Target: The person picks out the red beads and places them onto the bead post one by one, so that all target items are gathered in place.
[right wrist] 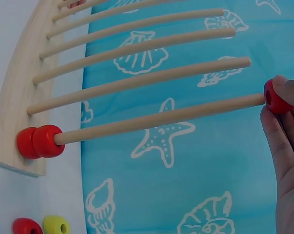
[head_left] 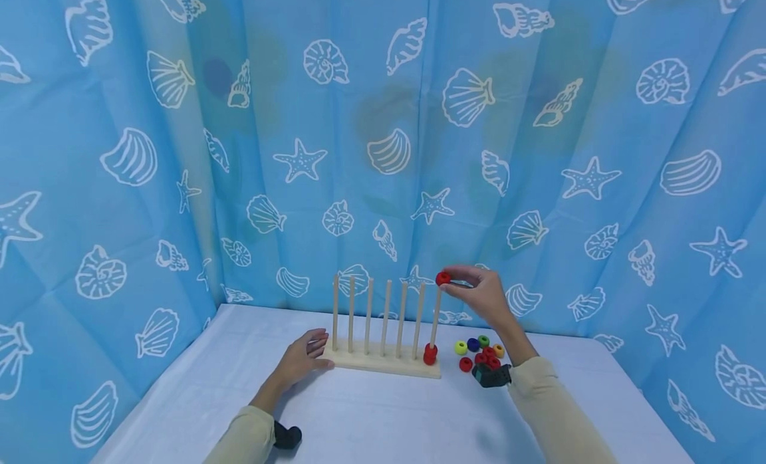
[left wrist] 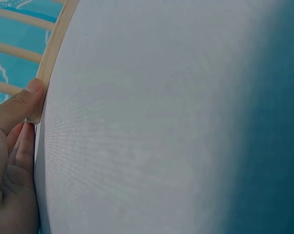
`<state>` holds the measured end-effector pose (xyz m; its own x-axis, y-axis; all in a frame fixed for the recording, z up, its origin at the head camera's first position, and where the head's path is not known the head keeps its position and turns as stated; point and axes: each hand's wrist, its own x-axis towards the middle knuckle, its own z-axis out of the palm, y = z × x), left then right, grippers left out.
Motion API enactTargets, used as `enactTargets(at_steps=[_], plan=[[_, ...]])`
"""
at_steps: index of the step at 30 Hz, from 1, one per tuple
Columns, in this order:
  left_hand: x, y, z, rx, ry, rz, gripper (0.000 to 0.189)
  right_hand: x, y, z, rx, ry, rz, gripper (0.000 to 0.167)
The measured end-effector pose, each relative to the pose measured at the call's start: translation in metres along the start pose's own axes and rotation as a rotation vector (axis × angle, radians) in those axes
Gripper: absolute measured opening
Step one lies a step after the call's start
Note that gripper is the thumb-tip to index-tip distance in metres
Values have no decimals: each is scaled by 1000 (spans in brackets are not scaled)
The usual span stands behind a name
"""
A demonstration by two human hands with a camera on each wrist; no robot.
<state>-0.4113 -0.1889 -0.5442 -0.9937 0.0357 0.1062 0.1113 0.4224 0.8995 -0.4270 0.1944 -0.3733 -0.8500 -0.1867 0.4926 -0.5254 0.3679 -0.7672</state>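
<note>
A wooden peg stand (head_left: 383,363) with a row of upright pegs stands on the table. Two red beads (head_left: 430,354) are stacked at the foot of its rightmost peg (right wrist: 161,118). At that peg's tip, my right hand (head_left: 483,296) pinches another red bead (right wrist: 276,97) between thumb and fingers. The bead's hole faces the tip; whether the tip has entered it I cannot tell. My left hand (head_left: 299,359) holds the left end of the base, its thumb (left wrist: 33,90) on the wood and the other fingers partly hidden around the end.
Several loose beads lie right of the stand, among them a yellow bead (head_left: 460,348), a blue bead (head_left: 473,344), a green bead (head_left: 483,341), an orange bead (head_left: 499,351) and red ones. A white cloth (head_left: 371,417) covers the table. Behind it hangs a blue shell-patterned curtain (head_left: 359,205).
</note>
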Motion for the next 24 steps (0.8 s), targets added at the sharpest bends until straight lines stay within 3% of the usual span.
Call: enactTargets(at_steps=[11,24], plan=[[2,-4,0,-12,-8,14,83,-3,13,8,0,-7,15,41],[2,-5,-1,-9,-12,3,83,-24,41,25,27,-24,86,45]])
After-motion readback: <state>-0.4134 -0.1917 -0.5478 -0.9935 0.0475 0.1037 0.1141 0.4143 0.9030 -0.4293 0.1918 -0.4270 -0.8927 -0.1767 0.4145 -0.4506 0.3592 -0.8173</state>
